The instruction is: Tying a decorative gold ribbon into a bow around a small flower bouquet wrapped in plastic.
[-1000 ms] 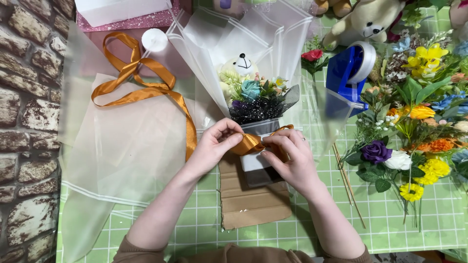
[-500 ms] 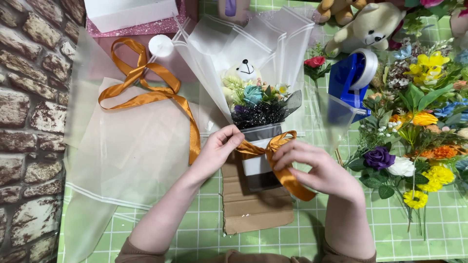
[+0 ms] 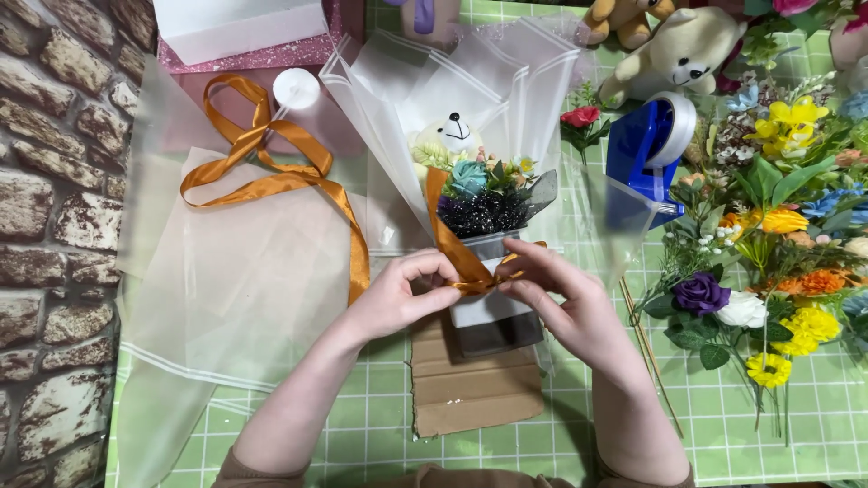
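Two bare hands meet at frame centre over a green checked table (image 3: 768, 443). Biggest thing: sheets of translucent white wrap paper (image 3: 226, 298) spread across the left half, w/ a faux-brick wall (image 3: 54, 226) down the left edge. Right side is a heap of artificial flowers (image 3: 778, 253), yellow, orange, purple, white, w/ green leaves. The bouquet (image 3: 479, 194) stands centre-top, wrapped in a fan of the same clear-white paper; inside it a small white bear head, a teal rose and black mesh. Below the bouquet lies a flat piece of brown cardboard (image 3: 475, 393), partly under the wrists. Upper right: a cream teddy bear (image 3: 683, 50) & just below it a blue tape dispenser (image 3: 646, 149). Top left: a white box (image 3: 240, 27) on a pink glitter sheet. An orange ribbon (image 3: 271, 181) loops across upper left, runs down to the bouquet's neck and crosses there. Left hand (image 3: 398, 294) is closed, thumb & fingers pinching the ribbon just left of the crossing; right hand (image 3: 561, 294) likewise pinches the ribbon at the right of it, fingers narrow. One ribbon tail rises up-left over the black mesh. Thin wooden sticks (image 3: 646, 348) lie right of the right wrist.
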